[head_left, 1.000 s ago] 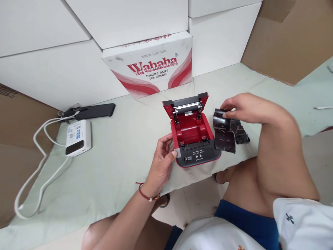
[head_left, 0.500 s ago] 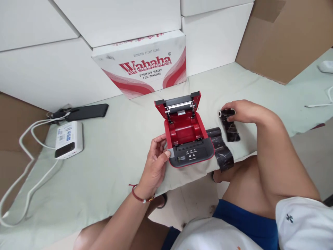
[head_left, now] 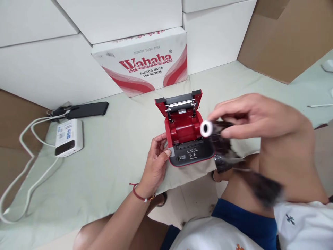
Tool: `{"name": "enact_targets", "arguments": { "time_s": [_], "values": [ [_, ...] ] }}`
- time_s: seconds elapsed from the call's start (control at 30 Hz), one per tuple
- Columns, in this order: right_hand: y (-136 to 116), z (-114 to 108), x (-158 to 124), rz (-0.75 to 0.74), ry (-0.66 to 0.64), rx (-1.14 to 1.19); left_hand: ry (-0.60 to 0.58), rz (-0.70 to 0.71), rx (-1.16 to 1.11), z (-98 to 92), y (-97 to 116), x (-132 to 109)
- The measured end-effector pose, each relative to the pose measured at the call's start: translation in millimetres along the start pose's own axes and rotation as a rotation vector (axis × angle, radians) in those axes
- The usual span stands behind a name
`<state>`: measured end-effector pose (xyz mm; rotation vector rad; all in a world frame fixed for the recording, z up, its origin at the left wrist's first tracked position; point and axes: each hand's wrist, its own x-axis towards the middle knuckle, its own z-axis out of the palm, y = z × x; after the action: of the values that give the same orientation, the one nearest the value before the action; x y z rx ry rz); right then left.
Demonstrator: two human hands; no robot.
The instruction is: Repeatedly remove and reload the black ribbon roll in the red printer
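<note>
A small red and black printer (head_left: 191, 152) rests on the cloth with its lid (head_left: 181, 102) raised, baring a red roll compartment. My left hand (head_left: 156, 165) grips its near left corner, thumb on the grey part of the edge. My right hand (head_left: 252, 116) pinches a roll of black film (head_left: 220, 140) above the printer's right side. The roll's white hollow core faces left, and a loose, blurred tail trails down over my leg. Another piece of black film (head_left: 221, 165) lies at the table edge right of the printer, mostly hidden behind the held roll.
A Wahaha water carton (head_left: 145, 66) stands behind, against white boxes (head_left: 213, 41). To the left are a white power bank (head_left: 69, 137) with white cables and a black phone-like slab (head_left: 90, 110). A brown cardboard box (head_left: 283, 41) stands back right on the green cloth (head_left: 117, 146).
My right hand has lifted the film roll off the cloth and brought it left and nearer, beside the printer. Its tail now hangs free. My left hand keeps its hold on the printer.
</note>
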<state>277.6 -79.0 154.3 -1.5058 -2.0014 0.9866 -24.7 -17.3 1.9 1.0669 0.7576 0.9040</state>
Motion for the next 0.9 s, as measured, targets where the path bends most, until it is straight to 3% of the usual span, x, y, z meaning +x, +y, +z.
{"name": "enact_targets", "arguments": {
  "time_s": [0.17, 0.33, 0.53, 0.9],
  "values": [
    [-17.6, 43.0, 48.1, 0.046, 0.033, -0.150, -0.002, 0.006, -0.006, -0.6, -2.2, 0.0],
    [-11.1, 55.9, 63.0, 0.100, 0.006, -0.306, -0.017, 0.027, -0.016, -1.5, -5.7, 1.4],
    [-14.9, 67.0, 75.8, 0.166, -0.121, -0.503, -0.018, 0.042, -0.012, -1.3, -5.8, 1.0],
    [-2.2, 59.7, 67.7, 0.138, 0.015, -0.170, -0.038, 0.042, 0.002, -4.2, -8.7, 1.5]
  ]
}}
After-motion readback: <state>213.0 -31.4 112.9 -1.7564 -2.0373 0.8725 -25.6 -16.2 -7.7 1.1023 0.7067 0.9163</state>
